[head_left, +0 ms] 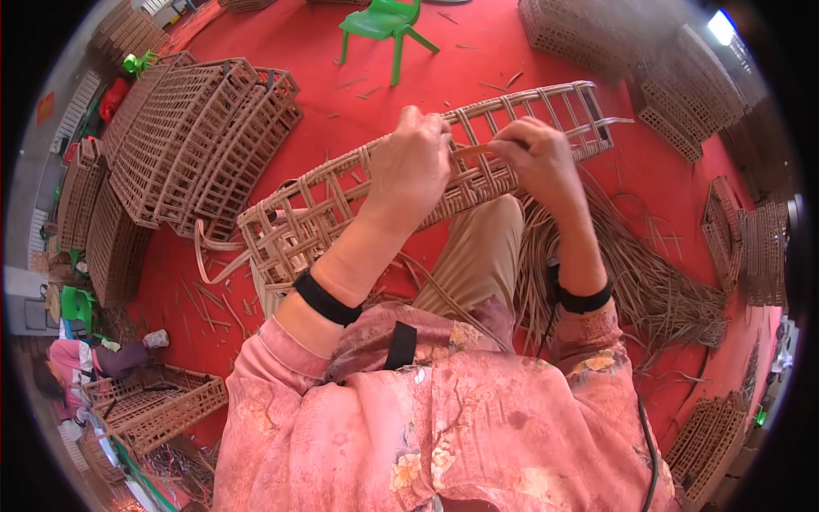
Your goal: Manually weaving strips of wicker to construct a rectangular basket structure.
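Note:
A long woven basket [307, 198] of brown flat strips lies slantwise across my knees, its open lattice facing up. Over its middle, my left hand [411, 162] is closed, fingertips toward the far rim. My right hand [539, 154] pinches a short stretch of flat tan strip [474, 151], which runs across to the left hand's fingers. Whether the left fingers grip that strip or the basket's rim is hidden behind the knuckles. Loose strip ends [223, 264] curl out at the basket's left end, and a pale end [621, 120] sticks out at the right.
A large bundle of loose strips [648, 282] spreads over the red floor [478, 51] at my right. Stacked woven baskets [196, 136] stand at the left, with more stacks [691, 85] far right. A green chair [381, 21] is ahead. Another person [72, 367] sits lower left.

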Demonstrator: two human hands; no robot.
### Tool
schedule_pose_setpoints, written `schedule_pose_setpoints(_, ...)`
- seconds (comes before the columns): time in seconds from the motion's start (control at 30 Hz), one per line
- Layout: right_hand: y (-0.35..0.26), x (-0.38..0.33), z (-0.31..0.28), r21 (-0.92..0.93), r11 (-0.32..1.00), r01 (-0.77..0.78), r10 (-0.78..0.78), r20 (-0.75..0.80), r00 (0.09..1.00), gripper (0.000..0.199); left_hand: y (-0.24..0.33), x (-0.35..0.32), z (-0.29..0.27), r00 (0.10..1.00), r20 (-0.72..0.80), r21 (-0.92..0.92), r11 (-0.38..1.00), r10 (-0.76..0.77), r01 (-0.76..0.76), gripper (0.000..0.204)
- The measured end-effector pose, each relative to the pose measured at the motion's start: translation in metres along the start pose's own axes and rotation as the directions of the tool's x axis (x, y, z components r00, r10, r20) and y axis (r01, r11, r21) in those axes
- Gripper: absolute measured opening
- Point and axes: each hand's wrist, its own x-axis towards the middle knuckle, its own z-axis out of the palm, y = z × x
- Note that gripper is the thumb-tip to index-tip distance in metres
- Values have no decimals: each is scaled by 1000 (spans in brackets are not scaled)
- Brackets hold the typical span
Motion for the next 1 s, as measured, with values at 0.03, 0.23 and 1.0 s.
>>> schedule_pose_setpoints(0.03, -2, 1, -11, 3, 1000, 30, -29, -24, 999, 14, 2, 5, 1, 998, -24, -45, 997, 59, -60, 15)
schedule_pose_setpoints(0.23, 14, 9, -36, 70, 985, -156, 165, -143, 976, 15, 8, 28, 22, 958, 287, -541, 820, -28, 186, 15)
schedule_pose_setpoints(1.0, 21, 23, 34, 160, 968, -195, 215, -118, 970, 29, -15, 30, 46, 999, -12, -305, 951, 42, -43, 20)
